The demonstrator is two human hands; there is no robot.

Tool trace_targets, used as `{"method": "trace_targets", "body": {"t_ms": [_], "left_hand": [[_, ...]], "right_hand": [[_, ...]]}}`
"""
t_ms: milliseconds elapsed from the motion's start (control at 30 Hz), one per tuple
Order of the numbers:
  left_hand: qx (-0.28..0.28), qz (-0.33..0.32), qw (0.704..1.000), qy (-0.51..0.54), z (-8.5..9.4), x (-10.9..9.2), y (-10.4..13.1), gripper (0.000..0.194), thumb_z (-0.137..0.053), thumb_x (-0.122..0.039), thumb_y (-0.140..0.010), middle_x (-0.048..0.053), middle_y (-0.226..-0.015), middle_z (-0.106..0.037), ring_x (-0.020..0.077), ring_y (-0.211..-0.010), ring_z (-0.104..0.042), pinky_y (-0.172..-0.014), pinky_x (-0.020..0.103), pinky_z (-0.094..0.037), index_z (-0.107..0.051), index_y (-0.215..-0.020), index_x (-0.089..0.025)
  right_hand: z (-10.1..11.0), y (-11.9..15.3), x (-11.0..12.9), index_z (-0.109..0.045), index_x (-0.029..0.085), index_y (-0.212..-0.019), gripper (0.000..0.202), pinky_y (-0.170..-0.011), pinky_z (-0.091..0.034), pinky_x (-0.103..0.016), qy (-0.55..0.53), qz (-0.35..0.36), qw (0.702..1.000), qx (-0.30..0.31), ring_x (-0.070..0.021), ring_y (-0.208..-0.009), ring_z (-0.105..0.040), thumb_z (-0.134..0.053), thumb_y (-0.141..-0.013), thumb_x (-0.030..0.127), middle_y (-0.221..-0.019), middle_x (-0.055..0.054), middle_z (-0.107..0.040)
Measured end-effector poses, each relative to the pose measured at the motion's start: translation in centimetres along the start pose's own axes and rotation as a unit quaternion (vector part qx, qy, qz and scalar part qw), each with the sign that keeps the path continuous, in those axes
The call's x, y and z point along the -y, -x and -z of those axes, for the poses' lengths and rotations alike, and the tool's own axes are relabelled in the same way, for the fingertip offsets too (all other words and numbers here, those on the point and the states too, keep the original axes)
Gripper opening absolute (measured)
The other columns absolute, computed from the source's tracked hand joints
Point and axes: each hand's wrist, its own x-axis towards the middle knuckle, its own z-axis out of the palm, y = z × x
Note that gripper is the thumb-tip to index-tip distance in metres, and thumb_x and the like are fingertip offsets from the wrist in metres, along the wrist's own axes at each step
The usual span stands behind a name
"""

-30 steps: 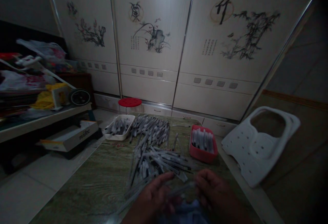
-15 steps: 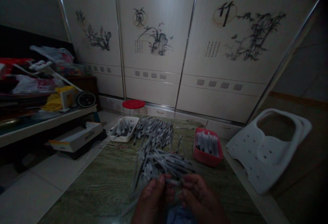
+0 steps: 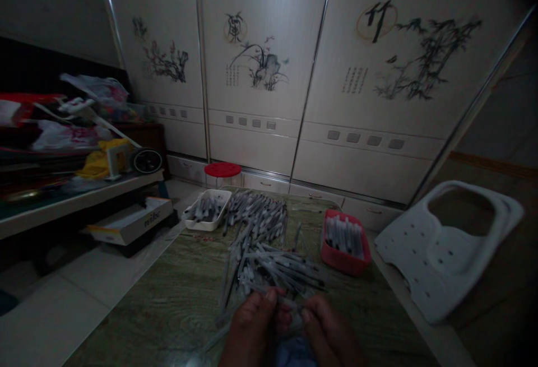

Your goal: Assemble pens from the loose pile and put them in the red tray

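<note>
Pens lie in a loose pile (image 3: pixel 260 218) on the bench (image 3: pixel 155 305). At the near side of the pile, the left hand (image 3: pixel 252 328) and right hand (image 3: pixel 328 328) grip one pale pen (image 3: pixel 288 302) between them, its two ends pinched in closed fingers. Blur hides which part of it each hand has.

The likeliest slip is at the right end, where little of the pen seems to be covered; an uneven pull or twist could let it spring out and drop back among the near pens. The left knuckles are close to the pile's near edge, so a small sweep could send crossed pens rolling, since they rest on one another with nothing to stop them. Left of the pile, the white tub (image 3: pixel 204 226) has pens jutting over its rim, and a bump could tip some out. Right of the pile, the red tub (image 3: pixel 345 264) holds a more orderly bunch, less apt to spill.

Compared with half a second earlier, the right fingers look more tightly curled around their end. The view has swung a little, so everything sits further right in it; the pile and both tubs otherwise look unchanged.
</note>
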Motion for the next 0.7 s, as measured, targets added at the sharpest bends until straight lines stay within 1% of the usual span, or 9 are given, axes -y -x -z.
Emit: {"method": "trace_targets", "body": {"t_ms": [100,200,267,333,400,500,533,600,700], "left_hand": [[0.021,0.001,1.0,-0.008,0.16,0.08,0.01,0.04,-0.083,-0.048,-0.078,0.005,-0.072,-0.075,0.013,-0.063,-0.066,-0.064,0.025,-0.05,-0.074,-0.096,-0.013],[0.031,-0.008,0.999,-0.005,0.11,0.24,-0.11,0.04,-0.083,-0.048,-0.077,0.005,-0.071,-0.074,0.0131,-0.062,-0.065,-0.063,0.025,-0.05,-0.074,-0.095,-0.013],[0.026,-0.009,1.0,-0.003,-0.01,0.35,-0.16,0.042,-0.085,-0.049,-0.075,0.005,-0.069,-0.074,0.0133,-0.06,-0.065,-0.062,0.025,-0.05,-0.074,-0.094,-0.013],[0.015,-0.008,1.0,-0.001,-0.15,0.42,-0.15,0.044,-0.085,-0.05,-0.073,0.005,-0.069,-0.073,0.0132,-0.06,-0.065,-0.062,0.026,-0.051,-0.074,-0.093,-0.013],[0.002,-0.007,1.0,0.006,-0.28,0.43,-0.1,0.043,-0.085,-0.05,-0.074,0.004,-0.068,-0.072,0.012,-0.06,-0.064,-0.062,0.024,-0.05,-0.074,-0.092,-0.013],[-0.008,0.001,1.0,0.03,-0.41,0.34,-0.06,0.04,-0.087,-0.047,-0.073,0.003,-0.067,-0.071,0.0103,-0.059,-0.063,-0.06,0.022,-0.048,-0.074,-0.09,-0.013],[-0.005,0.002,0.999,0.034,-0.42,0.28,-0.06,0.04,-0.087,-0.047,-0.073,0.003,-0.067,-0.071,0.0103,-0.059,-0.063,-0.06,0.022,-0.048,-0.074,-0.09,-0.013],[0.003,0.001,0.999,0.032,-0.41,0.14,-0.06,0.04,-0.087,-0.046,-0.073,0.003,-0.067,-0.072,0.0109,-0.059,-0.063,-0.06,0.022,-0.048,-0.075,-0.091,-0.012],[0.005,-0.006,1.0,0.011,-0.27,-0.03,-0.01,0.038,-0.085,-0.045,-0.075,0.004,-0.069,-0.073,0.0121,-0.06,-0.065,-0.062,0.023,-0.049,-0.075,-0.092,-0.013]], "right_hand": [[-0.44,0.15,0.01,-0.057,0.026,-0.069,0.05,-0.055,-0.042,-0.029,-0.096,-0.049,0.994,0.006,-0.0189,-0.057,-0.055,-0.05,-0.088,0.072,-0.058,0.0,-0.059],[-0.81,0.12,-0.06,-0.056,0.026,-0.065,0.053,-0.052,-0.039,-0.027,-0.189,-0.137,0.972,0.018,-0.0159,-0.052,-0.048,-0.054,-0.084,0.075,-0.054,0.003,-0.053],[-0.86,0.05,-0.07,-0.054,0.025,-0.065,0.053,-0.049,-0.036,-0.026,-0.215,-0.177,0.96,0.028,-0.0142,-0.049,-0.044,-0.054,-0.085,0.075,-0.053,0.004,-0.05],[-0.74,0.02,-0.01,-0.055,0.025,-0.067,0.053,-0.05,-0.035,-0.026,-0.184,-0.147,0.971,0.023,-0.0143,-0.05,-0.044,-0.053,-0.086,0.073,-0.056,0.003,-0.052],[-0.57,0.08,0.1,-0.059,0.025,-0.073,0.05,-0.055,-0.038,-0.028,-0.11,-0.071,0.991,0.003,-0.0166,-0.056,-0.051,-0.05,-0.089,0.071,-0.062,0.001,-0.057],[-0.56,0.26,0.13,-0.063,0.026,-0.08,0.047,-0.065,-0.04,-0.031,-0.025,-0.003,0.999,-0.023,-0.0202,-0.065,-0.058,-0.046,-0.093,0.068,-0.069,-0.001,-0.062],[-0.63,0.28,0.09,-0.062,0.026,-0.078,0.048,-0.064,-0.04,-0.031,-0.024,-0.003,0.999,-0.023,-0.0201,-0.065,-0.057,-0.045,-0.094,0.068,-0.068,-0.001,-0.061],[-0.79,0.19,-0.05,-0.057,0.026,-0.073,0.051,-0.06,-0.038,-0.029,-0.079,-0.035,0.996,-0.006,-0.0179,-0.06,-0.052,-0.046,-0.092,0.072,-0.063,0.002,-0.054],[-0.84,-0.18,-0.2,-0.05,0.025,-0.071,0.056,-0.055,-0.036,-0.025,-0.235,-0.144,0.959,0.07,-0.014,-0.056,-0.043,-0.057,-0.08,0.08,-0.061,0.006,-0.045]]}}
